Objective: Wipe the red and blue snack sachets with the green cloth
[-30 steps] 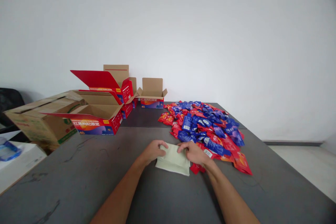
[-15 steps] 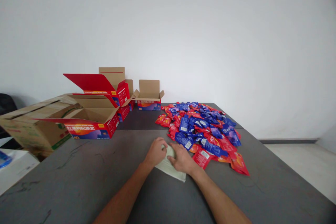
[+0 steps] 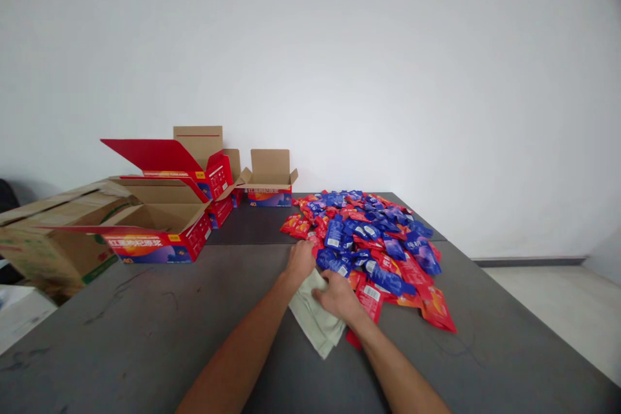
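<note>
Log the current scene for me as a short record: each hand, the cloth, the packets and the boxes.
Left hand: at the far end of the cloth, beside the packets; grip unclear
Right hand: on the cloth; grip unclear
Cloth: pale green, on the dark table
Packets: red and blue, heaped mostly to the right
Printed boxes: red and blue, flaps open, left and far side of the table
Brown carton: beyond the table's left side
</note>
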Available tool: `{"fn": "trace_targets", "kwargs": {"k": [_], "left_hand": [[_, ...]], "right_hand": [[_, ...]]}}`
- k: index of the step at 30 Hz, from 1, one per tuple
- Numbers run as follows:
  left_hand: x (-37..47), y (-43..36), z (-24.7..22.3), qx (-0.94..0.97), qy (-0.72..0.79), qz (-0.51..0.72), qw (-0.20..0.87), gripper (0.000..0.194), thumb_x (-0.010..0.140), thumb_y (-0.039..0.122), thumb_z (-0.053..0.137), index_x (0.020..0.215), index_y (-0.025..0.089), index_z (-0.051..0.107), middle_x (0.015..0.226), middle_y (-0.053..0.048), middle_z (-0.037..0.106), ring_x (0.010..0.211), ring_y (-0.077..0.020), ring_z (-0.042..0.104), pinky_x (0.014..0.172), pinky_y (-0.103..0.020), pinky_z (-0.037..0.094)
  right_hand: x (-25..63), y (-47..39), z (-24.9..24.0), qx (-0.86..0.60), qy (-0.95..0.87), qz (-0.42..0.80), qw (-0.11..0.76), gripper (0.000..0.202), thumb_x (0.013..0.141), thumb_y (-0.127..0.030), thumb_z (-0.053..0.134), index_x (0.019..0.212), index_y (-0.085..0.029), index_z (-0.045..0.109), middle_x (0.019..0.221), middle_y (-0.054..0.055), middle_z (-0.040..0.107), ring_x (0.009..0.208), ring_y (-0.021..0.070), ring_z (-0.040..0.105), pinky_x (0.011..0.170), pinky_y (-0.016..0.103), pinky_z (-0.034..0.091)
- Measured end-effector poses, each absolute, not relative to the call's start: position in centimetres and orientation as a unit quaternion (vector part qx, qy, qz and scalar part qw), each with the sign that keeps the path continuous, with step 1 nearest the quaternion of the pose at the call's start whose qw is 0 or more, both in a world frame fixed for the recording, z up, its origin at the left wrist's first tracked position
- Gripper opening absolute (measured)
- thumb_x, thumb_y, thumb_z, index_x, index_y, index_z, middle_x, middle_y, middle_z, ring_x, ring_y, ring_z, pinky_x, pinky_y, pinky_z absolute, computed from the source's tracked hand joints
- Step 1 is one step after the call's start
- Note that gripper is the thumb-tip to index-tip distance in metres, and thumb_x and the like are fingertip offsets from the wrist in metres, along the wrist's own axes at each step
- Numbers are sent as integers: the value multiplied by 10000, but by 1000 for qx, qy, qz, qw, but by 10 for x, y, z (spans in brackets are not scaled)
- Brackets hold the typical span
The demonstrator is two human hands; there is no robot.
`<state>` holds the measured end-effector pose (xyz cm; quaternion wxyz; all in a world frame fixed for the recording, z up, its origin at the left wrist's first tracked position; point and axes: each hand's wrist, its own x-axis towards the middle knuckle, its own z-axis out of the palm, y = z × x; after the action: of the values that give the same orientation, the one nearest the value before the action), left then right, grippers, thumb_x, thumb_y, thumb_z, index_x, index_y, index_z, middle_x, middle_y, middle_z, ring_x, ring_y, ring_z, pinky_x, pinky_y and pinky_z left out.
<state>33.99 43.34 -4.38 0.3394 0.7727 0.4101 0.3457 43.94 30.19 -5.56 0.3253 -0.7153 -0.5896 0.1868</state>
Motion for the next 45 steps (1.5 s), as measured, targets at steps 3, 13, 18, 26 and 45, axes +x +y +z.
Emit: {"fn": "trace_targets", "kwargs": {"k": [3,13,18,26,45], "left_hand": [[338,432,-40,762,425,348,344,122,807,151,619,834,221,717,898,-104,725,1020,-259,626,971,-333,396],[288,419,-16,648,434,488,391,168,804,316,641,752,166,692,681,-18,656,662,-158,560,633,-240,383],[261,409,-24,514,437,539,505,263,724,393,722,801,143,696,702,-20,682,660,-165,605,591,-239,431],[248,397,-33,387,426,556,600,405,687,464,777,899,130,692,774,-37,702,641,-139,627,590,-250,504],[251,373,-21,308,192,313,877,310,871,394,596,982,124,702,875,-97,747,775,-211,690,730,-299,516]], "right_hand": [[440,303,-53,-717,-580,200,332,255,696,-267,682,936,-183,689,886,70,731,795,212,651,723,301,442],[438,301,-45,-674,-563,241,413,184,746,-372,686,788,-199,642,766,-3,680,692,158,586,626,256,397],[435,301,-44,-652,-523,286,469,218,781,-414,655,853,-212,612,793,10,685,705,178,599,628,270,442],[427,292,-23,-690,-521,143,482,256,862,-340,534,1080,-212,575,891,56,705,785,229,655,734,324,482],[386,282,-24,-571,-748,-14,339,400,976,-306,515,1373,-285,559,1462,113,467,1301,267,474,1057,418,458]]}}
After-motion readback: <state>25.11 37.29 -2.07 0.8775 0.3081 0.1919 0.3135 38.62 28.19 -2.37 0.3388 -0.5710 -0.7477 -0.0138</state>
